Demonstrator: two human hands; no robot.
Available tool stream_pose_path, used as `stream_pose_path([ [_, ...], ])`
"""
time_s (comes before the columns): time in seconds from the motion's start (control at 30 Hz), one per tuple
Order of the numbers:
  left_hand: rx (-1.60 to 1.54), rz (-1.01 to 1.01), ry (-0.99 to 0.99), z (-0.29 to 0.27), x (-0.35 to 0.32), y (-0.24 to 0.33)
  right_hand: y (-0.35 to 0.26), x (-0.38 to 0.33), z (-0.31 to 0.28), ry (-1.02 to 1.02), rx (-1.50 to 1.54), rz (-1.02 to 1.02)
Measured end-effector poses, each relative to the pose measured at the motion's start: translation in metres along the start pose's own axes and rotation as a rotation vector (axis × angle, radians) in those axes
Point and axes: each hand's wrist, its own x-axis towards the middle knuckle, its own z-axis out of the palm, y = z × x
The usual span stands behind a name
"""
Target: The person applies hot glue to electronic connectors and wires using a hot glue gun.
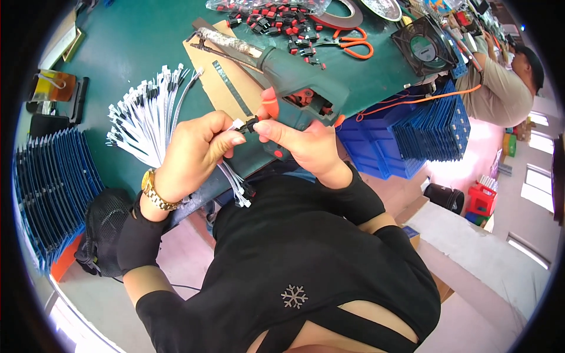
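Observation:
Above the table's front edge, my two hands meet at a small black connector. My left hand, with a gold watch at the wrist, pinches a white cable end against it. From the right, my right hand grips the connector with thumb and fingers; some fingers are hidden. A dark green gun-shaped tool with a wrapped, pale-crusted barrel lies just beyond the right hand and overlaps it in view. An orange-red piece shows beside the right thumb. White cables hang below my hands.
A fanned bundle of white cables lies left on the green table. Beyond are red-and-black connectors, orange-handled scissors, tape and a fan. Blue panels stand left; a blue crate stands right. Another person sits far right.

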Motion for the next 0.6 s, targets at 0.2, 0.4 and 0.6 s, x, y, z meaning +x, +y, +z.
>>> stream_pose_path([
  [0.2, 0.095, 0.078, 0.126, 0.007, -0.002, -0.001, -0.002, -0.001, -0.003, -0.016, 0.044, 0.138],
  [0.4, -0.015, 0.078, 0.149, 0.009, -0.005, 0.001, 0.007, -0.002, 0.002, -0.003, 0.095, 0.068],
  [0.6, -0.097, 0.023, 0.026, 0.004, -0.001, -0.007, 0.011, -0.008, 0.01, -0.075, 0.129, 0.011],
])
